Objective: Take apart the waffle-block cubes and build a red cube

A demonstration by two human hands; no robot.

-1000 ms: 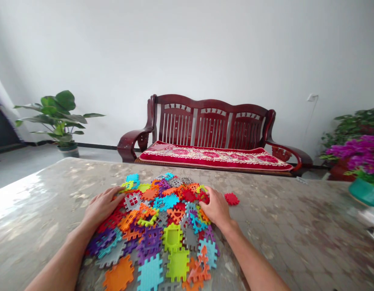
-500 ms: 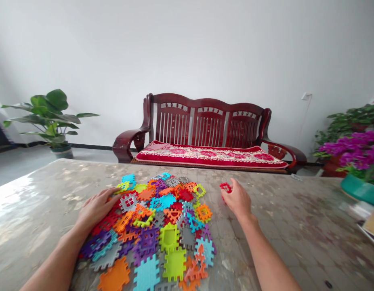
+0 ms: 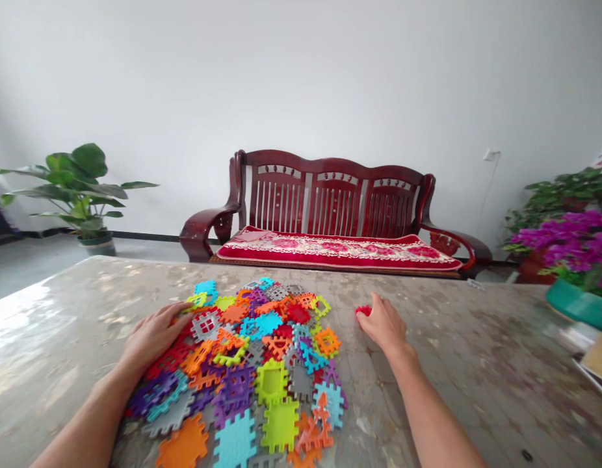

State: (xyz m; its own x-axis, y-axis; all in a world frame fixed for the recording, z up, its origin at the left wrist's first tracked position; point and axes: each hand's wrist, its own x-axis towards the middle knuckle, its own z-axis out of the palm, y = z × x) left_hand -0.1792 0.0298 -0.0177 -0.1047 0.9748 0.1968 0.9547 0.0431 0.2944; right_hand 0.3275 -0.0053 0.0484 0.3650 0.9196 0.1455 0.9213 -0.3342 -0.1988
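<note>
A loose heap of interlocking plastic tiles (image 3: 235, 383) in orange, purple, lime, blue, grey and red lies on the table. My left hand (image 3: 157, 335) rests on the heap's left edge, fingers stretched over some red tiles (image 3: 171, 359), with no tile seen in its grip. To the right of the heap, my right hand (image 3: 385, 325) pinches a small red tile (image 3: 363, 310) between thumb and fingers at the tabletop. Most of that tile hides behind the thumb. A white-grey window-patterned tile (image 3: 206, 324) lies close to my left fingertips.
The patterned table (image 3: 452, 364) spreads around the heap. A teal pot (image 3: 576, 305) with purple flowers and a tray (image 3: 593, 380) sit at the right edge. A small black ring (image 3: 527, 455) lies near the front right. Behind the table is a wooden bench (image 3: 333, 195).
The red tile in my right hand has tipped down flatter toward the table, and its holes no longer show. My left hand has stayed in place.
</note>
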